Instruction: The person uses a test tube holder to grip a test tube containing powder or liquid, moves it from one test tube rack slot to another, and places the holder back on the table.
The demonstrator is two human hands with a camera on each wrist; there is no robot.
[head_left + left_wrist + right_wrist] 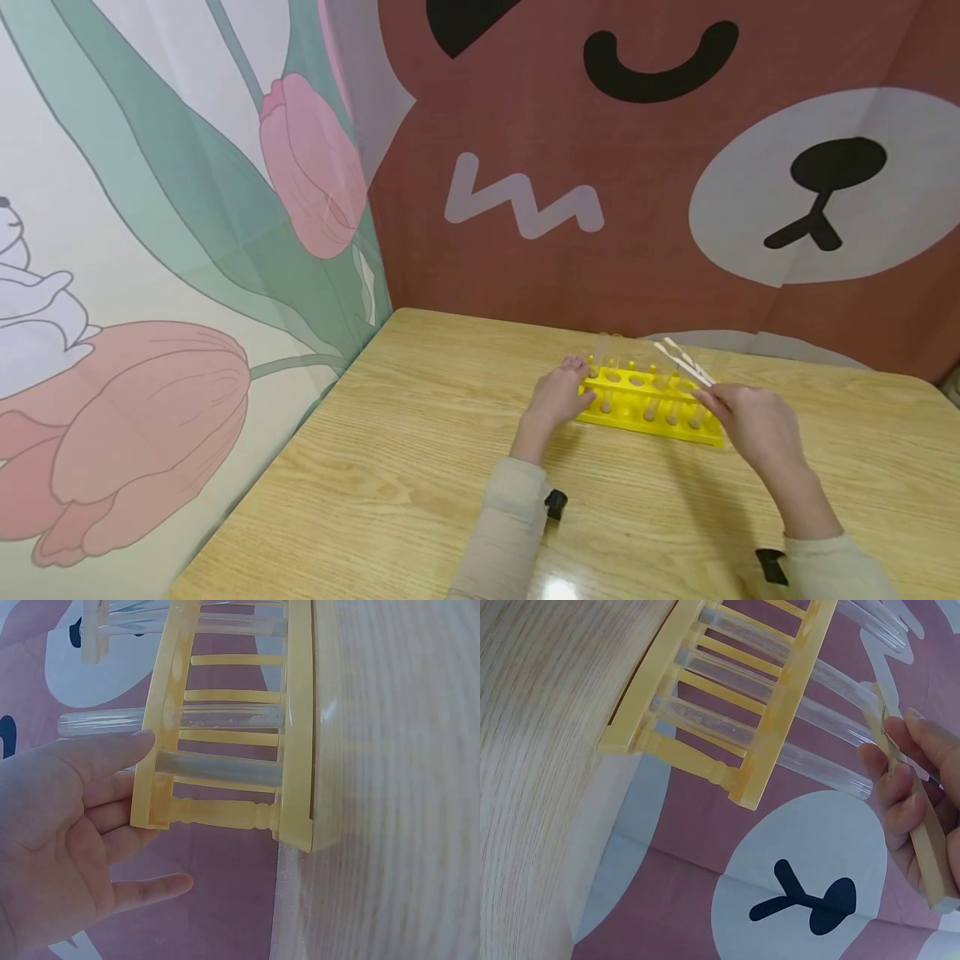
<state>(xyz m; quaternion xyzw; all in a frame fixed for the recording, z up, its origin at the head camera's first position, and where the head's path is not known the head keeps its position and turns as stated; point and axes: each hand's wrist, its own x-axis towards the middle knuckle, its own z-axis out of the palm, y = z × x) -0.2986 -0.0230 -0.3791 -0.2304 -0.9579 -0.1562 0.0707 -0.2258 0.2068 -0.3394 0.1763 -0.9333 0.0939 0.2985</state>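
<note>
A yellow test tube rack (637,426) stands upright on the table, with several clear test tubes (821,771) in its holes. At the rack's left end, my left hand (557,393) grips the upper rail. The left wrist view shows the thumb in front of that rail and fingers bent behind it, close to a greyish tube (225,769). My right hand (763,427) holds a wooden test tube clamp (932,862) over the rack's right end. In the right wrist view, the clamp's tip overlaps the upper end of one tube.
The wood-grain table (375,467) meets a printed cloth (517,275) with a bear face behind the rack. Another cloth with tulips (315,167) hangs along the left side. Black pieces (556,504) show at both sleeves.
</note>
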